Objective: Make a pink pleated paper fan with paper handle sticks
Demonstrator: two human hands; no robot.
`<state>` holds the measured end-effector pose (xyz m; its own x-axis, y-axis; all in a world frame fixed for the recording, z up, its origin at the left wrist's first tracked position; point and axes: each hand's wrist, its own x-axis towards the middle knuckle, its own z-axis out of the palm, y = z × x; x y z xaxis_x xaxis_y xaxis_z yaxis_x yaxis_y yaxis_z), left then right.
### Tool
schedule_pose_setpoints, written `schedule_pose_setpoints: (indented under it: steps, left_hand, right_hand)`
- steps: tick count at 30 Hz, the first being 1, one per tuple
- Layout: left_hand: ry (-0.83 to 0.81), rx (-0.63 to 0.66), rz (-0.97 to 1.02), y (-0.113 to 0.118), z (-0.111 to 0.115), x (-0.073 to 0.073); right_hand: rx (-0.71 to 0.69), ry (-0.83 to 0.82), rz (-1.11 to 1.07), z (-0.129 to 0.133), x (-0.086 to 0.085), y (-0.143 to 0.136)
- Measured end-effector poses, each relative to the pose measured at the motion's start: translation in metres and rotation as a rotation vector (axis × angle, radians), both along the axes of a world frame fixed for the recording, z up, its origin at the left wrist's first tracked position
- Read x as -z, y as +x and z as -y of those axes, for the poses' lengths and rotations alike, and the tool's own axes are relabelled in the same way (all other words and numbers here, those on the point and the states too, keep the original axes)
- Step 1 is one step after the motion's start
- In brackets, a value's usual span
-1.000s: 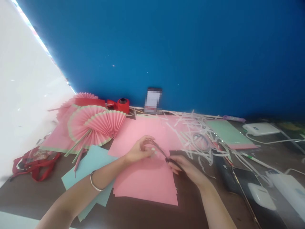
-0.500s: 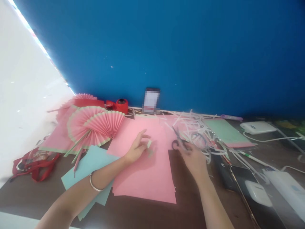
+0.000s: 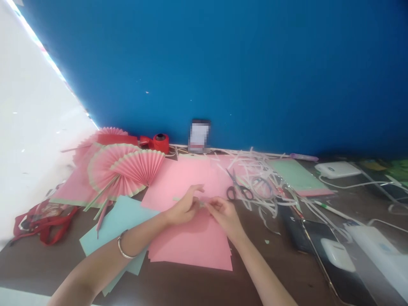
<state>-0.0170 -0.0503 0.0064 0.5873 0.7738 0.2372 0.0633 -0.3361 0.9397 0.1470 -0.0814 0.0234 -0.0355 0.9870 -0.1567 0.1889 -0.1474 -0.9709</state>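
Note:
My left hand (image 3: 185, 207) is over the pink paper sheets (image 3: 191, 250), its fingers closed round a small pale piece (image 3: 202, 205), too small to name. Touching the same piece from the right is my right hand (image 3: 224, 213), with thumb and fingers pinched together. A thin pale green edge shows just behind my left hand. Dark-handled scissors (image 3: 238, 189) lie beyond my right hand, beside a heap of white paper strips (image 3: 255, 170). Light blue sheets (image 3: 111, 225) lie under my left forearm.
Pink folded fans (image 3: 137, 168) and a red strap (image 3: 52, 221) are at the left. Red tape (image 3: 161, 143) and a phone (image 3: 199, 136) stand by the blue wall. Rightward are a green sheet (image 3: 295, 174), a black phone (image 3: 331, 255), a white case (image 3: 338, 254) and cables.
The scissors have left my right hand and now lie on the table. My right hand has moved left to meet my left hand, which has closed its fingers.

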Motion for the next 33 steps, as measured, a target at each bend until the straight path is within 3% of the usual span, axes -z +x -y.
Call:
schedule_pose_setpoints:
  steps: [4, 6, 11, 14, 17, 21, 24, 28, 33]
  left_hand:
    - [0.123, -0.239, -0.022, 0.000, -0.005, 0.007]
    - [0.177, -0.318, -0.038, -0.002, -0.007, 0.008]
    - [0.247, -0.367, -0.095, -0.005, -0.009, 0.004]
    - [0.291, -0.371, -0.117, -0.006, -0.011, -0.003]
    - [0.321, -0.381, -0.110, -0.009, -0.013, -0.017]
    - [0.314, -0.404, -0.065, -0.015, -0.013, -0.045]
    - [0.293, -0.421, -0.009, -0.019, -0.011, -0.064]
    - [0.141, -0.398, 0.173, -0.025, -0.012, -0.078]
    - [-0.429, -0.301, 0.631, -0.040, -0.023, -0.097]
  right_hand:
    - [0.138, 0.053, -0.023, -0.007, 0.011, 0.007]
    - [0.189, 0.129, 0.090, -0.011, 0.016, 0.010]
    - [0.208, 0.324, 0.611, -0.016, 0.024, 0.007]
    - [0.227, 0.440, 0.711, -0.017, 0.020, 0.014]
    - [0.295, 0.538, 0.767, -0.022, 0.009, 0.042]
    - [0.581, 0.355, 0.963, -0.034, -0.001, 0.097]
    - [0.552, 0.203, 0.952, -0.043, -0.002, 0.125]
    - [0.460, 0.161, 0.877, -0.053, -0.002, 0.138]
    - [0.527, 0.238, 0.754, -0.059, -0.012, 0.148]
